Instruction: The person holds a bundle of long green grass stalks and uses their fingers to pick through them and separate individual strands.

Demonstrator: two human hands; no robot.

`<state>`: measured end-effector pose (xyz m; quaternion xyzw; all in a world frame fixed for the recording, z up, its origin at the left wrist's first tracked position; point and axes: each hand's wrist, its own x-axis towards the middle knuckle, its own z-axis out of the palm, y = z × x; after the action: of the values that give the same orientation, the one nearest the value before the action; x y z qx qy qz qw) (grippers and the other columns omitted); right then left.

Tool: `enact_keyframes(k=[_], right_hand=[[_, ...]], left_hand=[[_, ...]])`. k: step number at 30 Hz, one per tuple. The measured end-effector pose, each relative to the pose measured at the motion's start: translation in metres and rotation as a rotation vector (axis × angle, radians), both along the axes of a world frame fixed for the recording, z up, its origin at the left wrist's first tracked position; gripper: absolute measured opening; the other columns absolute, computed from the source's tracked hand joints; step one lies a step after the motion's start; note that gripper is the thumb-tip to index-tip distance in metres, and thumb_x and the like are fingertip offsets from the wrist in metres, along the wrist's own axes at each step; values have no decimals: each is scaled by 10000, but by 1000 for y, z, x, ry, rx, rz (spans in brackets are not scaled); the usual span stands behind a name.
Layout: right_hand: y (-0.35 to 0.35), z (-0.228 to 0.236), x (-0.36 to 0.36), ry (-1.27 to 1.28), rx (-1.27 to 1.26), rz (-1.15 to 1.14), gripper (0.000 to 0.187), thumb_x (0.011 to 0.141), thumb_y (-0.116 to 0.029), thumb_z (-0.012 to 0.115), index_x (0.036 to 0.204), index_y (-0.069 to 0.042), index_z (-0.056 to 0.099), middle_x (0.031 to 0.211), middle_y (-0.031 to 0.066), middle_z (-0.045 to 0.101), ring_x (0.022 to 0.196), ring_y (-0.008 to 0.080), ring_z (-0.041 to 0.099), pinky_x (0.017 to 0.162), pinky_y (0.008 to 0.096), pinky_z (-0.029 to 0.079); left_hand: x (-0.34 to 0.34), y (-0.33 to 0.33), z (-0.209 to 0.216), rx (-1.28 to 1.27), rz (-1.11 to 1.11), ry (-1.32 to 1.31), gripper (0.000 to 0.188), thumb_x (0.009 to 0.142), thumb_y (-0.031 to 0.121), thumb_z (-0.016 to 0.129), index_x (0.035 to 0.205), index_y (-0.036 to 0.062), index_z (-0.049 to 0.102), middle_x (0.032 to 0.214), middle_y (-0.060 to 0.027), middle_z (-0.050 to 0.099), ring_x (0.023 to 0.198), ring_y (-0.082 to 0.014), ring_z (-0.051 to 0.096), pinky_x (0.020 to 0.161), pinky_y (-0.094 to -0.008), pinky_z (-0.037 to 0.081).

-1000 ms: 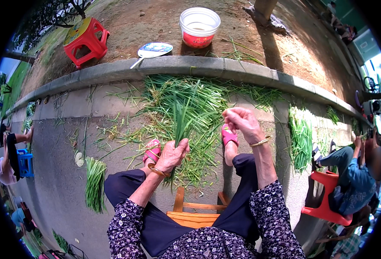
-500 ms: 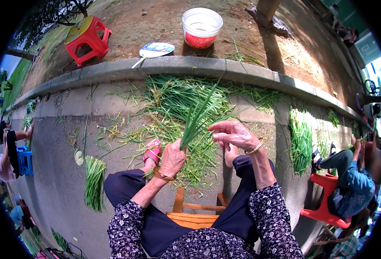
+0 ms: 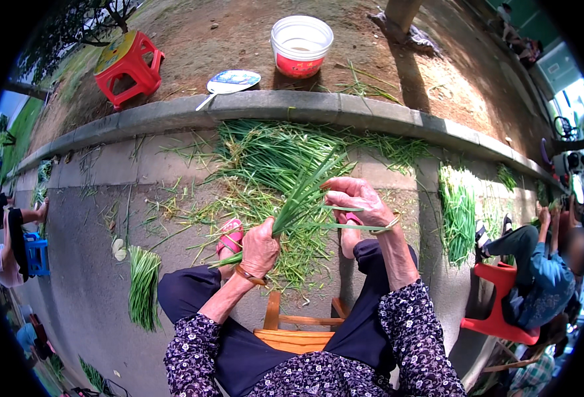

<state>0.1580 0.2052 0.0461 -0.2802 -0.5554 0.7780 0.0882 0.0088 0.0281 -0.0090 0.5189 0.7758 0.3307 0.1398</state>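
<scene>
My left hand [image 3: 260, 248] is closed round a small bunch of long green chives [image 3: 297, 206], whose leaves fan out up and to the right. Fingers bent, my right hand [image 3: 360, 200] pinches at the outer leaves of that bunch; a few long leaves run across to it. Exactly which leaves it grips is partly hidden. Beyond the hands, a large heap of chives [image 3: 262, 149] lies on the pavement against the kerb. Loose trimmings [image 3: 298, 258] are scattered between my feet. To the left, a neat bundle of chives [image 3: 145, 284] lies on the ground.
A stone kerb [image 3: 265, 102] runs across the far side. Beyond it are a white and red bucket [image 3: 298, 64], a hand fan [image 3: 234, 81] and a red stool [image 3: 130, 69]. At right, a person [image 3: 543, 284] sits on a red chair near another chive pile [image 3: 457, 218].
My left hand has shifted slightly left with the bunch. The right hand has drawn closer to the leaves, and some now stretch across towards it.
</scene>
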Motion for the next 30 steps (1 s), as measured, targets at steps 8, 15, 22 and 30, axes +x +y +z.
enact_keyframes(k=[8, 15, 22, 30], right_hand=[[3, -5, 2, 19, 16, -29, 302, 803, -184, 560, 1012, 33, 532, 715, 19, 553, 524, 54, 483, 411, 186, 383], [3, -1, 2, -4, 11, 21, 260, 831, -153, 525, 1030, 14, 520, 726, -2, 551, 521, 48, 482, 439, 176, 396], [2, 9, -6, -66, -85, -9, 282, 811, -118, 549, 1080, -41, 514, 731, -8, 566, 549, 25, 503, 443, 140, 400], [1, 17, -6, -49, -108, -71, 215, 809, -65, 541, 1022, -49, 563, 721, -10, 562, 540, 28, 501, 433, 143, 402]], left_hand=[[-1, 1, -2, 4, -3, -66, 62, 741, 68, 511, 730, 27, 466, 570, -182, 502, 559, -368, 521, 480, -436, 386], [-1, 0, 5, -1, -2, 54, 77, 722, 46, 515, 786, 28, 475, 580, -176, 511, 570, -357, 526, 486, -430, 397], [-1, 0, 12, 34, -27, 202, 197, 661, 1, 512, 855, 34, 495, 615, -130, 532, 557, -301, 546, 475, -397, 411], [-9, 0, 16, 29, -83, 407, 249, 622, -24, 529, 865, 32, 519, 688, -102, 539, 614, -265, 544, 507, -363, 417]])
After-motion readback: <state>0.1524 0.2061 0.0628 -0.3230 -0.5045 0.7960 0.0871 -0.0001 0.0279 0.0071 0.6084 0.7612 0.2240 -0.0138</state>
